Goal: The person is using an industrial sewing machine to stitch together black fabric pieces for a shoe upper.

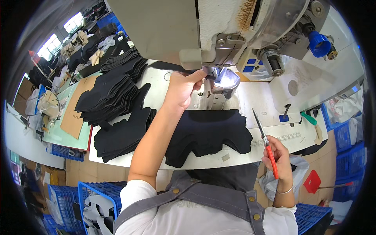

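My left hand (183, 88) reaches up to the needle area of the sewing machine (223, 51), beside the lit metal post (228, 80). Its thumb and fingers are pinched together at the presser foot; what they grip, if anything, is hidden. Red-handled scissors (268, 150) are in my right hand (279, 152), over the table's front edge. Their long metal blades point up and away from me. Black fabric pieces (207, 133) with a wavy near edge lie between my arms, just in front of the machine.
Tall stacks of black cut fabric (111, 94) and a smaller pile (121, 135) cover the left of the white table (250, 94). A green-handled tool (309, 118) lies at the right. Blue crates (100, 188) stand on the floor, with a red dustpan (312, 181) at right.
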Demonstrator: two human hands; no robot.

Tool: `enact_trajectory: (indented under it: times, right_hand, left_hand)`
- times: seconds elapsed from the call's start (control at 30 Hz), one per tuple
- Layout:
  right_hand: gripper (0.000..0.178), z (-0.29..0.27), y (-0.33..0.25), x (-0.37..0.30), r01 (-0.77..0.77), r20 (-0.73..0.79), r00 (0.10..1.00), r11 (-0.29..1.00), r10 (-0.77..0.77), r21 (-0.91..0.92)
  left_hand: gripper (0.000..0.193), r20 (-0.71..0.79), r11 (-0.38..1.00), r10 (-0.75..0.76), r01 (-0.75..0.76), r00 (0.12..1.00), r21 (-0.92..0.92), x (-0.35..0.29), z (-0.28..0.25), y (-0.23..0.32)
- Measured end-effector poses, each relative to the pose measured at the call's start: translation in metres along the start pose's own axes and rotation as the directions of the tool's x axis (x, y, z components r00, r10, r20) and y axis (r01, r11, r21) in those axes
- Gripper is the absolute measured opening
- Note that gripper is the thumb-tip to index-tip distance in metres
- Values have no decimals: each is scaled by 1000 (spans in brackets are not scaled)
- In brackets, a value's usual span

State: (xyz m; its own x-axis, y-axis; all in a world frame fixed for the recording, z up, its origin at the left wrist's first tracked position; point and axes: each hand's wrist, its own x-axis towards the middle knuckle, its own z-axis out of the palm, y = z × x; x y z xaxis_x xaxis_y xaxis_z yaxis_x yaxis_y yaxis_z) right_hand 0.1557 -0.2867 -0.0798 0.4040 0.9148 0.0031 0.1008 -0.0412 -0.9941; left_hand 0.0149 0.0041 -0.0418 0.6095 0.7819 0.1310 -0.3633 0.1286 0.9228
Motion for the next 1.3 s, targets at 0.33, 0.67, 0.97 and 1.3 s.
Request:
enact_trajectory:
  times: [0.33,0.67,0.97,1.3]
  right_hand:
    - [56,21,-17,13,53,133,990,998,-55,23]
    - [54,44,-25,24,56,151,986,992,-72,111]
    - [52,58,-28,37,38,188,981,997,-49,63]
    - [64,89,-30,59,261,52,962,842,-269,-473]
  left_hand:
    - [9,-154,776,534,-409,831,480,1,30,-18]
    - [9,-73,465,803,-545,592,697,-9,32,-17]
    - [11,-352,816,570,-459,743,353,-31,15,-22]
    - [18,-476,946,165,-275,864,-172,-61,26,-26]
